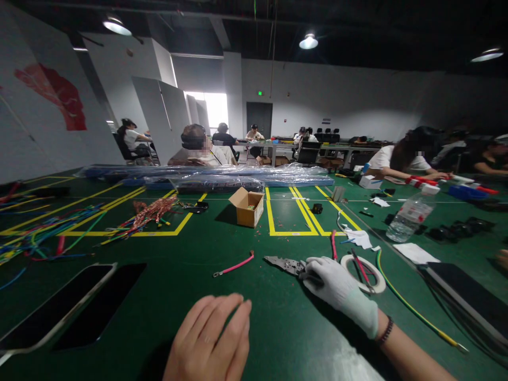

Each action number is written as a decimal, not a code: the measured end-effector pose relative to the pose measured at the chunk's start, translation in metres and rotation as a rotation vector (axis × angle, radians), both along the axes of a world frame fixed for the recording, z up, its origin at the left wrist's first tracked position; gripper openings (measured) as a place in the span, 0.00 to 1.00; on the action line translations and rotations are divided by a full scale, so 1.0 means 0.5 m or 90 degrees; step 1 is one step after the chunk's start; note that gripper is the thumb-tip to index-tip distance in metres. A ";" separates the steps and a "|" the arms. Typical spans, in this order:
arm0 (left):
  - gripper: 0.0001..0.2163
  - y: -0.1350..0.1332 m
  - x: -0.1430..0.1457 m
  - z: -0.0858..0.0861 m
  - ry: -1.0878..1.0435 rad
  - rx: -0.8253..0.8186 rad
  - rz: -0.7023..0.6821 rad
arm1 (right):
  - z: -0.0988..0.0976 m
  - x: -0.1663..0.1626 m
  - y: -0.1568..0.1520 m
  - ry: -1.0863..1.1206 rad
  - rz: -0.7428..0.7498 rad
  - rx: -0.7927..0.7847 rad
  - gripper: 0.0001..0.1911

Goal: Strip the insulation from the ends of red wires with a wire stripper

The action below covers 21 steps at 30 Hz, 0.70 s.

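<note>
My right hand (337, 291), in a white glove, grips wire stripper pliers (283, 264) whose jaws point left over the green table. My bare left hand (210, 338) is at the bottom middle, back facing up, fingers loosely extended; I see nothing in it. Between and beyond my hands lies a short pink-red cable (237, 264) with a metal ring lug at its left end. A roll of white tape (381, 283) sits just right of the glove, with red-handled tweezers (362, 270) across it. Another red cable piece (333, 245) lies behind the glove.
An open small cardboard box (251, 212) stands mid-table. Copper wire scraps (153, 211) and coloured wires (47, 227) lie left, behind two dark flat devices (101, 307). At right are a water bottle (413, 214) and a yellow-green cable (413, 308). People sit beyond.
</note>
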<state>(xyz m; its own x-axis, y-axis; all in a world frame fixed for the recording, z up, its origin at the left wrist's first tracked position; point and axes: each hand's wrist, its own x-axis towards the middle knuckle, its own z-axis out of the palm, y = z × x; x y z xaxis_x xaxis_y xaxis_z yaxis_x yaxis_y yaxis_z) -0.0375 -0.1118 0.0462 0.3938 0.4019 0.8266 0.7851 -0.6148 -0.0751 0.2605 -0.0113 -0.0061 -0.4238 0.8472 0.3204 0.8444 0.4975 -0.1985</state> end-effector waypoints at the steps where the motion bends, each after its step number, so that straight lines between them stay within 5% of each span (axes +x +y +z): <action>1: 0.10 0.029 0.013 0.013 0.024 -0.030 0.000 | 0.000 0.000 -0.001 0.005 -0.003 -0.001 0.06; 6: 0.11 0.184 0.063 0.058 0.082 -0.198 0.097 | -0.002 0.002 0.000 0.060 -0.008 -0.030 0.09; 11: 0.15 0.287 0.075 0.061 0.249 -0.398 0.232 | -0.001 0.009 -0.005 0.256 0.000 -0.103 0.15; 15: 0.14 0.311 0.069 0.030 0.276 -0.447 0.248 | 0.019 0.020 -0.022 0.593 0.071 -0.269 0.27; 21: 0.17 0.278 0.039 -0.027 0.262 -0.490 0.207 | 0.037 0.036 0.005 0.720 0.139 -0.338 0.47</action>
<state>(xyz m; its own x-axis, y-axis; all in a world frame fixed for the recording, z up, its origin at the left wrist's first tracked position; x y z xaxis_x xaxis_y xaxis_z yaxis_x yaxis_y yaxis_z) -0.0182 0.0272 0.0326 0.3685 0.9235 0.1067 0.9296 -0.3654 -0.0479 0.2785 -0.0090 0.0123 -0.2836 0.9291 0.2373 -0.0155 0.2430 -0.9699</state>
